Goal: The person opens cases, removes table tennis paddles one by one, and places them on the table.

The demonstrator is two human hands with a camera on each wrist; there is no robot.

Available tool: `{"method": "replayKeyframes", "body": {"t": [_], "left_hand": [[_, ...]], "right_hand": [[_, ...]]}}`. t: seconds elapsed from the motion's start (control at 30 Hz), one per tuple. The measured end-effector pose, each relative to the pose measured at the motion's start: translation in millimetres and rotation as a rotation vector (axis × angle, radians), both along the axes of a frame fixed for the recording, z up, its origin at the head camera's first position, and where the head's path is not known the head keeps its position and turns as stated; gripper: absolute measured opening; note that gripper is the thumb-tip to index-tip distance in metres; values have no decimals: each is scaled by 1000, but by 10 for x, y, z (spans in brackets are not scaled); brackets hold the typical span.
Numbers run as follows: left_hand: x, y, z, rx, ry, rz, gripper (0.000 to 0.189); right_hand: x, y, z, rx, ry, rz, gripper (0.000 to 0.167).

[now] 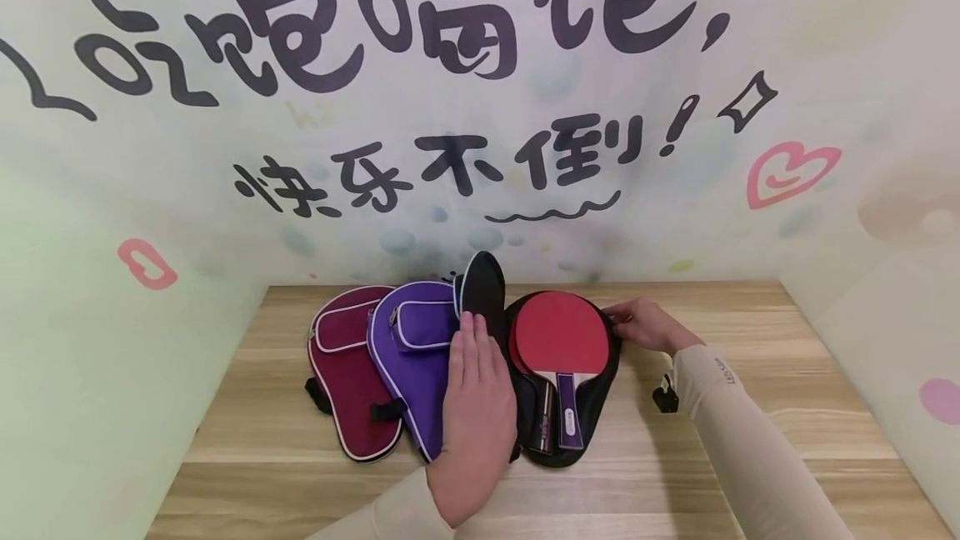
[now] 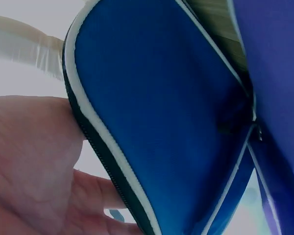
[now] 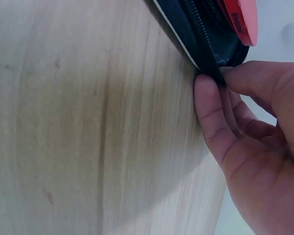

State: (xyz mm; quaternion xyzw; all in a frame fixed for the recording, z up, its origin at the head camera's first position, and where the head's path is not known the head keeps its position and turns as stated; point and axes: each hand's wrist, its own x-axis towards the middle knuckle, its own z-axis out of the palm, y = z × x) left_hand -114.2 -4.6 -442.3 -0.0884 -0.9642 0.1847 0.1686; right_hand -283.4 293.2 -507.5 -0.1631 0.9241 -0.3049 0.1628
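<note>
A blue table tennis bat case (image 2: 137, 98) lies unzipped, its cover raised on edge and its black lining (image 1: 482, 290) turned to the right. My left hand (image 1: 480, 407), fingers straight, presses flat against the inside of that cover. In the black-lined half rests a red bat (image 1: 562, 332) with a purple handle, overlapping a second bat with a dark handle (image 1: 542, 423), mostly hidden. At the case's right side, my right hand (image 1: 647, 325) pinches the zippered edge (image 3: 206, 44) between thumb and fingers, close to the tabletop.
Left of the open case lie a purple bat case (image 1: 423, 382) and a burgundy one (image 1: 360, 398), overlapping, each with a front pocket. The wooden table (image 1: 247, 432) meets a printed wall (image 1: 375, 248) right behind the cases.
</note>
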Motion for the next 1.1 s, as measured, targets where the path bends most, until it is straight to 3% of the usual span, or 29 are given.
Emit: {"method": "replayKeyframes", "body": {"t": [0.3,0.47,0.83,1.0,1.1], "left_hand": [[-27,-164,-21,18,-109,126,60],[-125,-275,-42,35,-114,160,69],[-323,-372,-31,49,-68,132,68],[-434,-321,29,8,-82,40,49],[-556,-295,65,54,-56,-34,41]], "right_hand": [[-3,13,-12,7,42,35,39],[12,22,-9,38,67,34,38],[22,29,-13,27,50,15,38],[16,31,-13,29,6,-2,39],[21,40,-15,34,7,-4,40]]}}
